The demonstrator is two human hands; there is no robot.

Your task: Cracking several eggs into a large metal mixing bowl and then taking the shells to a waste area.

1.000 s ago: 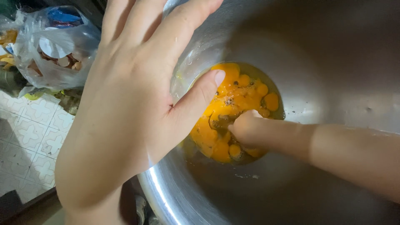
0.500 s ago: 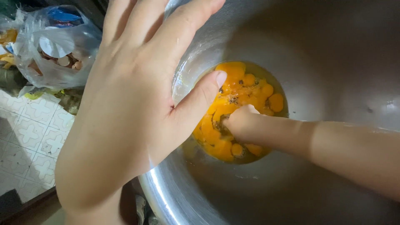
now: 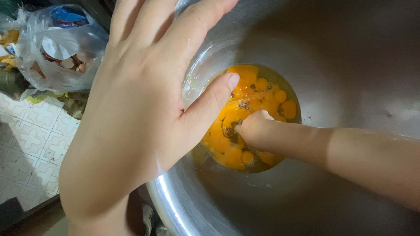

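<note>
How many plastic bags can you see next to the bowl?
1: a clear plastic bag at upper left on the tiled floor, left of the steel bowl. The left hand may hide others.

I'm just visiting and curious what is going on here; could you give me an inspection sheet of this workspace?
Surface: tiled floor, pale with a cross pattern, seen at lower left.
Job's things: large steel bowl holding broken egg yolks with dark specks.
Clutter: clear plastic bag with eggshells and scraps, left of the bowl.
Grips: left hand spread over the bowl's rim, thumb inside; right hand down in the yolks, fingers hidden.
Cables: nothing seen.
Surroundings: dim; more scraps behind the bag, too unclear to name.
</note>
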